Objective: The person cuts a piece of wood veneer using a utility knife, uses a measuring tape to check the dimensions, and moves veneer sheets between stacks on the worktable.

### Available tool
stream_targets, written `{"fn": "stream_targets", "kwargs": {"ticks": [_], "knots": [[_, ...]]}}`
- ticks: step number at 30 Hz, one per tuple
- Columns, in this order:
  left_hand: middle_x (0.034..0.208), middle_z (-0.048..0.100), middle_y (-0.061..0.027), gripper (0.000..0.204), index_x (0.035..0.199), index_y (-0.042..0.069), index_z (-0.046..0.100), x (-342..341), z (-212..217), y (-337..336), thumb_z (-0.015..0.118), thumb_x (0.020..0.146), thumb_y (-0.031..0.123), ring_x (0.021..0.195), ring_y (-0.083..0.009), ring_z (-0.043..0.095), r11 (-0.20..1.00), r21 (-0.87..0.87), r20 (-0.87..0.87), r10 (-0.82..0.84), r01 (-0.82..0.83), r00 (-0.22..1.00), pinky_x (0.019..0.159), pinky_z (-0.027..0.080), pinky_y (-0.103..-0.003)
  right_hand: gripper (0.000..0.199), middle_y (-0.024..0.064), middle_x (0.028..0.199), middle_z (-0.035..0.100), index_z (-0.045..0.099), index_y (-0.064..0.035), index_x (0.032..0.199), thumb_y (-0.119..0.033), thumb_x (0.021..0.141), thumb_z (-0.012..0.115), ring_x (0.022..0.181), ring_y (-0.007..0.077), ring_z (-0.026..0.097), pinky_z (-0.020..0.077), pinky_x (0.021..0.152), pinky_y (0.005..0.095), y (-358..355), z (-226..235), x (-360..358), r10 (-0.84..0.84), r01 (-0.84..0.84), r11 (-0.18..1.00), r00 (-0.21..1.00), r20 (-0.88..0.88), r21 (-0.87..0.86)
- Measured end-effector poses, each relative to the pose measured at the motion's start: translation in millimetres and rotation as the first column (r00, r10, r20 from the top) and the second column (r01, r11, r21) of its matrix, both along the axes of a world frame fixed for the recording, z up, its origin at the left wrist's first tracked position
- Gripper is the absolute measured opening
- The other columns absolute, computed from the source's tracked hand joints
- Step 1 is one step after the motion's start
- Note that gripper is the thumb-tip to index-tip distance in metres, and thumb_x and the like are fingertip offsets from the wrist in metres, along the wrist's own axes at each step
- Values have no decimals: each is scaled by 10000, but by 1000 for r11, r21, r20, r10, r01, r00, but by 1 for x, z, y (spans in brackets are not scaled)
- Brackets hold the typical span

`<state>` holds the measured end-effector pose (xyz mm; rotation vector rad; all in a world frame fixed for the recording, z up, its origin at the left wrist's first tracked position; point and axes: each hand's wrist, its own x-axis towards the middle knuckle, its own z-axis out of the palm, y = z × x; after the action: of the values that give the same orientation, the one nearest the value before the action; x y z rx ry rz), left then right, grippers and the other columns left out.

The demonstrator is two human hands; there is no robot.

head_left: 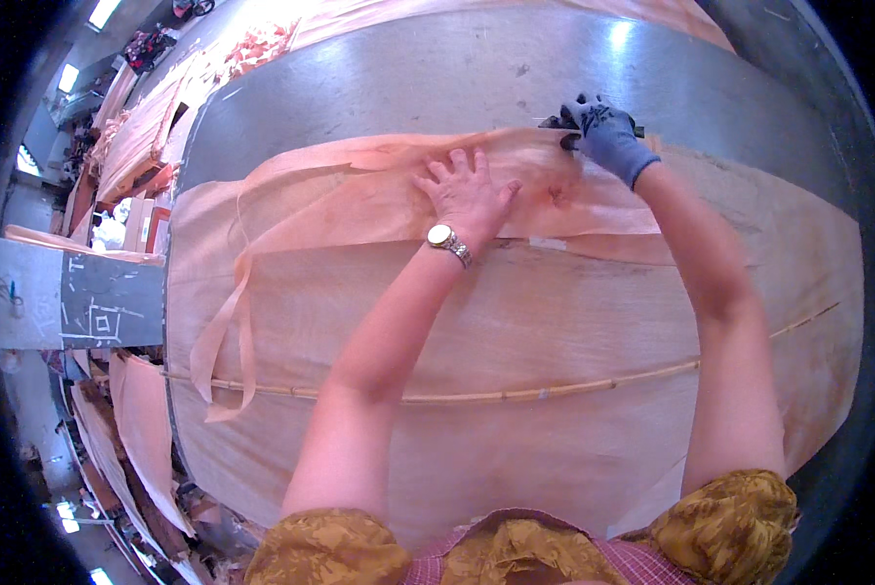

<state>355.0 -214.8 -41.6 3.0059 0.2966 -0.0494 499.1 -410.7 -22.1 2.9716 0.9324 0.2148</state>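
At nine o'clock, off the table's left edge, loose veneer strips (225, 331) hung down in curling ribbons, already parted from the sheet. Moving toward centre, my left hand (469, 192) lay flat at about eleven o'clock, bare, a wristwatch (444, 237) on it, fingers spread apart and pressing the top veneer piece (379, 200) onto the larger veneer sheet (516, 331) beneath. Nothing was gripped there; it only held the wood down. A thin cane rod (516, 394) ran across the sheet nearer to me, at six o'clock from that hand.

At one o'clock my right hand (608, 136), in a blue glove, was curled tight around a small dark tool (556, 123) at the far edge of the top piece, where wood met the grey metal table (574, 68).

Judging by the strips already hanging free on the left, some trimming looked done, while the edge right of the tool seemed untouched, so I judged the work perhaps halfway.
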Motion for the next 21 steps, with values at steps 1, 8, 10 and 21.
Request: {"fn": "stream_targets", "kwargs": {"ticks": [1,8,10,21], "knots": [[1489,340,-168,777,1452,120,378,1,-3,1,489,868,620,1355,-459,296,1000,4,7,8,-8,1000,1060,220,-661,298,133,1109,602,615,-137,1053,-339,838,664,1013,334,587,508,785,440,4,-3,-9,20,-24,1000,988,154,20],[1401,458,-150,638,1390,131,461,38,-44,56,536,883,512,1309,-340,401,936,348,478,-134,-47,868,1077,222,-616,475,155,1195,562,568,-175,1255,-345,824,673,1071,343,542,507,847,450,2,-44,-65,153,-185,917,981,118,353],[1347,521,-137,607,1372,129,480,46,-21,85,548,885,485,1292,-302,429,945,327,313,-92,-17,945,1086,221,-599,500,162,1216,557,558,-192,1287,-340,823,672,1085,348,538,505,849,457,1,-43,-69,124,-175,896,981,149,408],[1497,344,-155,698,1415,98,423,-1,-42,51,495,894,557,1403,-359,261,961,20,271,-271,276,923,1143,157,-543,410,137,1234,574,609,-138,1177,-327,818,670,1132,339,536,496,870,460,-3,-57,-58,223,-280,896,955,195,346]]}}
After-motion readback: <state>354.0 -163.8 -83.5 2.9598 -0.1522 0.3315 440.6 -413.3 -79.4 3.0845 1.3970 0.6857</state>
